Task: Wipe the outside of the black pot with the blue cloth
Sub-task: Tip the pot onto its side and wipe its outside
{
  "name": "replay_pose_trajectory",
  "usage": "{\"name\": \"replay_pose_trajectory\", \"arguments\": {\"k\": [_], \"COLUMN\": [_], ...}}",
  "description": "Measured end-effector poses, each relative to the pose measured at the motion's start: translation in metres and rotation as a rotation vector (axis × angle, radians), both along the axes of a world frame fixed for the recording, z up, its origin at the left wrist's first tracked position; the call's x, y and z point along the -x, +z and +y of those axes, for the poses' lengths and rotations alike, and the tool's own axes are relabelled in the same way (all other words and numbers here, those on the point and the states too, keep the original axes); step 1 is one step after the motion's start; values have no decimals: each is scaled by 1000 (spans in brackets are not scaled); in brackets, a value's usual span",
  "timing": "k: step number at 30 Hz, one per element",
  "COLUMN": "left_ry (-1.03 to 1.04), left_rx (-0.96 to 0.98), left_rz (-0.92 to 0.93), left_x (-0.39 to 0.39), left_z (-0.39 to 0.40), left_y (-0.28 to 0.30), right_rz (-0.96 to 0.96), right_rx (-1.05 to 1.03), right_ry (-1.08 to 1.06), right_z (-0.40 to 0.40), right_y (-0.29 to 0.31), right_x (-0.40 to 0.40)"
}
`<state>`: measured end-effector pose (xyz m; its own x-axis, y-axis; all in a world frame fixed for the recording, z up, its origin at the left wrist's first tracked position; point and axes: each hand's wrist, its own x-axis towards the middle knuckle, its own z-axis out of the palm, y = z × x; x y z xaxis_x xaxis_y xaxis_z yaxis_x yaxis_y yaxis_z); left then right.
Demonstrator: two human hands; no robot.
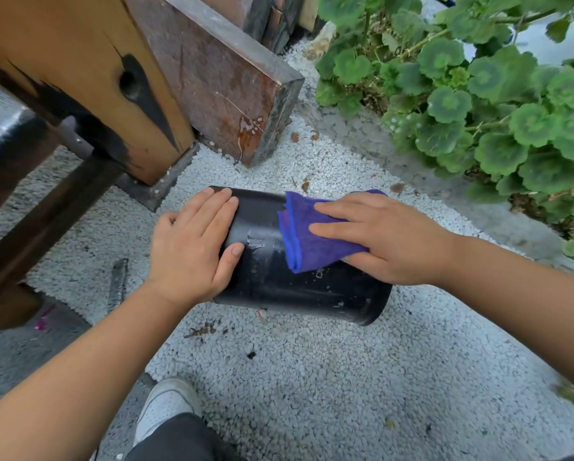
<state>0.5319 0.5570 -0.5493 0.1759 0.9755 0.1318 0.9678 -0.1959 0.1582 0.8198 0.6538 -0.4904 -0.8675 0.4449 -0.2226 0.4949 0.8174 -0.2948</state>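
The black pot (298,291) lies on its side over the white gravel, its rim end toward the right and its base end under my left hand (192,247). That hand grips the left end, fingers over the top and thumb on the side wall. A folded blue cloth (312,241) is pressed flat on the pot's upper side by my right hand (388,237), fingers spread across the cloth. Wet smears and specks show on the pot's wall beside and below the cloth.
A wooden post (89,78) on a metal foot and a rusty brown slab (219,81) stand behind the pot. Green round-leaved plants (478,104) fill the right side. A dark bench (19,161) is at left. My white shoe (165,407) is on the gravel (312,377) below.
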Motion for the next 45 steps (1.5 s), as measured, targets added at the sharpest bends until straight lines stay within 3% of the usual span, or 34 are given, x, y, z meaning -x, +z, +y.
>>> {"name": "replay_pose_trajectory", "arguments": {"k": [5, 10, 13, 16, 18, 21, 24, 26, 31, 36, 45], "left_ry": [11, 5, 3, 6, 22, 54, 30, -17, -150, -16, 31], "left_rx": [11, -6, -15, 11, 23, 8, -39, -67, -52, 65, 11], "left_rz": [9, -11, -40, -46, -1, 5, -154, -206, -135, -91, -18], "left_x": [0, 0, -1, 1, 2, 2, -2, -2, 1, 2, 1], "left_z": [0, -1, 3, 10, 16, 17, -1, -11, 0, 10, 26], "left_y": [2, 2, 1, 3, 7, 8, -5, -13, -19, -20, -13], "right_rz": [138, 294, 478, 839, 966, 796, 491, 389, 27, 39, -41], "right_rx": [-47, 63, 176, 366, 387, 247, -72, -138, -311, -375, -403], "right_ry": [-60, -238, -575, -1059, -1179, -1052, -686, -547, -343, -286, -456], "right_z": [-8, -13, -4, 4, 8, 6, -10, -27, -62, -50, -25], "right_y": [4, 8, 11, 14, 16, 18, 13, 7, -28, -41, -39], "right_x": [-46, -66, -70, -64, -45, 1, 49, 82, 136, 118, 71]}}
